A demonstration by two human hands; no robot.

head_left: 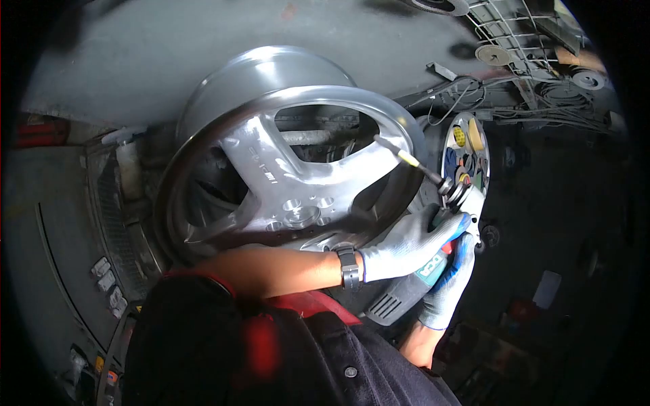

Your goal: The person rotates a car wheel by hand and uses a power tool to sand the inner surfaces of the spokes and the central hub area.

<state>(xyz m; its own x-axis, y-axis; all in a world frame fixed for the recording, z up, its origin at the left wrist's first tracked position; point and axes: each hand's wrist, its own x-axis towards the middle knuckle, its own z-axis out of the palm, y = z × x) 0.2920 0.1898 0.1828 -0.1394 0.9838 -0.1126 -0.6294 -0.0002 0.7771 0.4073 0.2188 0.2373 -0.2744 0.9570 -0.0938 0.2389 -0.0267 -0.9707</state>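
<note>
A shiny metal wheel rim (325, 179) with broad spokes stands in the middle. The teal and grey power tool (396, 298) lies to its lower right, with a thin shaft (409, 160) pointing up-left over the right spoke; whether its tip touches is unclear. My left hand (406, 243), in a white and blue glove, is closed around the tool near its head. Below and right of it, my right hand (452, 281), gloved alike, wraps round the tool's body. Its fingers are partly hidden.
A tray (485, 145) of small coloured pieces sits behind the tool. Cables (562, 111) and a wire rack (504, 30) holding discs are at the upper right. A grey wall (135, 61) rises behind the wheel. Small blocks (105, 274) lie at the left.
</note>
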